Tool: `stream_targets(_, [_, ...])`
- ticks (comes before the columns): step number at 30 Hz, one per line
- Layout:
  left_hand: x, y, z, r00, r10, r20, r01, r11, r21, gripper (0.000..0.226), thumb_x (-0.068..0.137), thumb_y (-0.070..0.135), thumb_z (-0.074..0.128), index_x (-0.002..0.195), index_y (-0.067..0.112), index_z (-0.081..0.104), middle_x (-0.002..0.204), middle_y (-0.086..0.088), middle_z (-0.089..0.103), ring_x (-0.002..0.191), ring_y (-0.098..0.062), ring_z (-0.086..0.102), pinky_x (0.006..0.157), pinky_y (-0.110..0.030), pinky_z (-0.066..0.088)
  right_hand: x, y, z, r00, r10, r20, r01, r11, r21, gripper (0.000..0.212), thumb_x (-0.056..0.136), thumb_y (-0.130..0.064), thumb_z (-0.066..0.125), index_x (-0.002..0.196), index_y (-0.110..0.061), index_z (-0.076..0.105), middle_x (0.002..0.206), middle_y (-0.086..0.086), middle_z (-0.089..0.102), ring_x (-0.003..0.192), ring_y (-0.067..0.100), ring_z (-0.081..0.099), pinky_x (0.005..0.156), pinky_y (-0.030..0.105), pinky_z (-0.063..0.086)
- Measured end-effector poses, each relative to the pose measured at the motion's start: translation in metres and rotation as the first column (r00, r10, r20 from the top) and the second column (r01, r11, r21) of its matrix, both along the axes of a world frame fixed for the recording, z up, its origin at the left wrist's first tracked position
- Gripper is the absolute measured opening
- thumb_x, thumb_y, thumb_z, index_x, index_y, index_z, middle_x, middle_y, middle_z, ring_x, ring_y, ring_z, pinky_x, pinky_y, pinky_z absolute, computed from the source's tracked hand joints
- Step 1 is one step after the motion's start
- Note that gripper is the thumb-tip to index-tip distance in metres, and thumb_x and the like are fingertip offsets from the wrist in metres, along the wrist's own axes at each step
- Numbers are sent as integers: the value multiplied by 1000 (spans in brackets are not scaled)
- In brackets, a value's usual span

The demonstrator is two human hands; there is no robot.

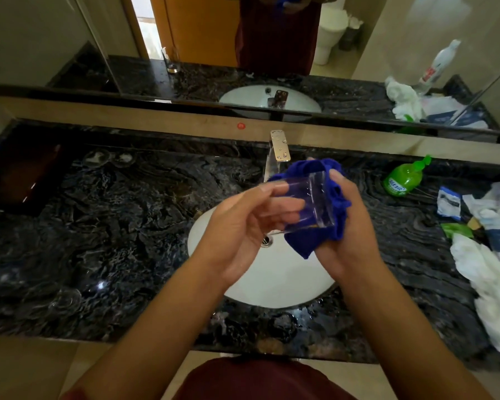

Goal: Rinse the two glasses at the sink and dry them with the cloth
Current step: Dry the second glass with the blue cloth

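Note:
Over the white sink (274, 281) a clear glass (312, 202) lies tilted on its side between both hands. My left hand (240, 229) grips its open end, fingers curled round the rim. My right hand (350, 226) holds a blue cloth (329, 235) wrapped round the glass's base and far side, thumb on top. A second clear glass (65, 300) stands on the dark marble counter (122, 226) near the front left edge; its reflection (171, 60) shows in the mirror.
A metal faucet (279, 147) dotted with drops stands behind the hands. A green bottle (403, 180) lies on the counter at the right, beside packets and crumpled white towels and bags (491, 272). Wet rings (110, 157) mark the back left.

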State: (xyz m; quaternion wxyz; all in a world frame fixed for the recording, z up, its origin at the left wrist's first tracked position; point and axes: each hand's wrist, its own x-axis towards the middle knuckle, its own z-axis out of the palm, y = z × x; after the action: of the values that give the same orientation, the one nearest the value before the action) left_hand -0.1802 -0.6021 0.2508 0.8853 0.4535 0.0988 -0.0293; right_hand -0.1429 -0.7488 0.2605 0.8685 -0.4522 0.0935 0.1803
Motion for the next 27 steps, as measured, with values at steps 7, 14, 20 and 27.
stream_targets(7, [5,-5,3,984,-172,-48,146,930,-336,48,98,36,46,99,2,80,98,-19,80,97,-31,78,88,-39,63,7,12,9,993,-41,-115,64,978,200,32,91,-41,55,80,-16,72,77,1,70,74,18,66,72,28,56])
stream_targets(14, [12,-10,-6,997,-51,-65,30,954,-299,41,98,29,49,99,7,82,93,-12,81,92,-21,79,87,-32,62,5,21,14,990,-109,-85,114,992,45,36,85,-42,62,102,-13,76,98,10,75,88,25,70,87,38,53])
stream_targets(20, [23,-12,-11,994,80,-81,-98,965,-242,43,107,31,43,110,5,77,107,-16,79,93,-21,78,76,-30,61,-16,29,9,895,-133,425,328,842,-429,40,97,-45,58,137,-39,58,127,-6,71,116,14,69,99,40,54])
stream_targets(27, [22,-8,-10,993,89,-74,-103,974,-201,41,102,34,50,102,5,79,87,-16,73,74,-23,66,70,-30,58,-4,11,21,547,288,786,544,591,-596,36,100,-29,51,135,-27,61,150,-1,52,141,16,48,112,37,44])
